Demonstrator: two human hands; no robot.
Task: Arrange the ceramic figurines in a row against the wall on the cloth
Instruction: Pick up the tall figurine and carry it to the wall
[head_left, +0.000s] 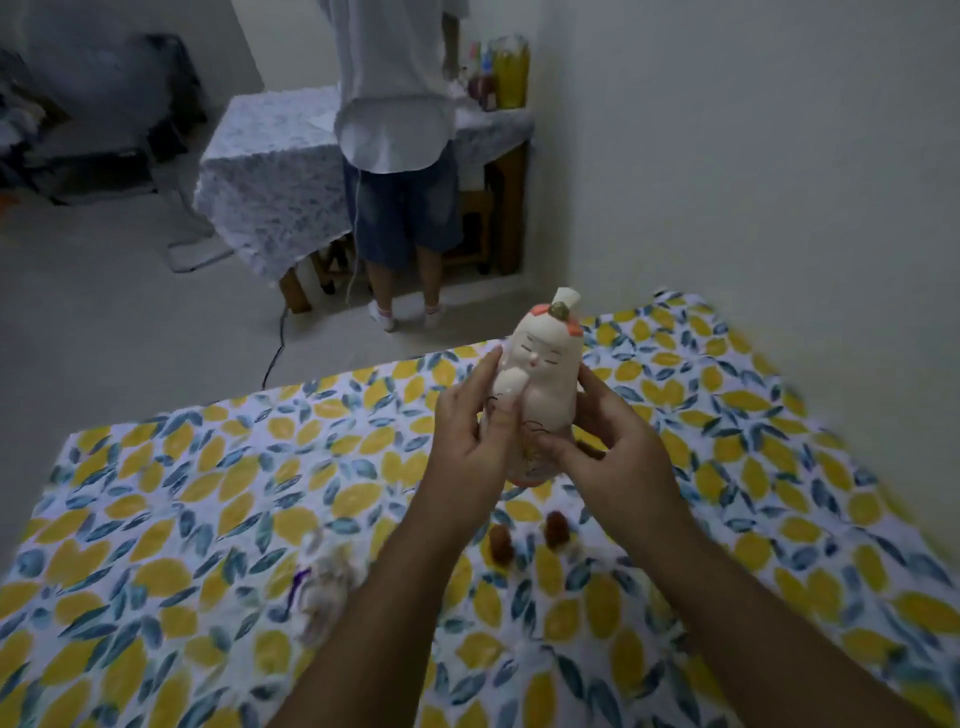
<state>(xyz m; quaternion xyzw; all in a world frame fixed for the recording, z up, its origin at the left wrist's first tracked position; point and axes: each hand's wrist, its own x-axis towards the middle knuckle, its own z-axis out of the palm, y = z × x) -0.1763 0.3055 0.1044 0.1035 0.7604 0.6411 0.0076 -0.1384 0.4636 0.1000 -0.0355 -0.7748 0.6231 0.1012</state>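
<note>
- The left hand (470, 436) and right hand (618, 447) are both gripping one figurine (535, 384), fingers wrapped round its lower body from opposite sides.
- The figurine is being held upright above the cloth (208, 493), clear of it, with its painted face turned toward the camera.
- The wall (753, 182) is running along the cloth's right edge; no figurine is standing against it yet.
- Two small brown pieces (527, 535) are lying on the cloth below the hands, and a pale blurred object (324, 582) is lying left of them; whether these are figurines cannot be told.
- Handling judgement: the glazed body is looking smooth, rigid and probably slippery, and brittle if dropped or knocked against the wall.
- The topknot (563, 304) is looking thin and likely to chip; avoid taking hold there.
- Recommended grip: the wide lower body, both palms opposed, as now.
- Setting down on soft cloth is calling for a flat, gentle placement, since the base may rock.
- A person (400, 130) is standing at a far table (270, 171), well apart.
</note>
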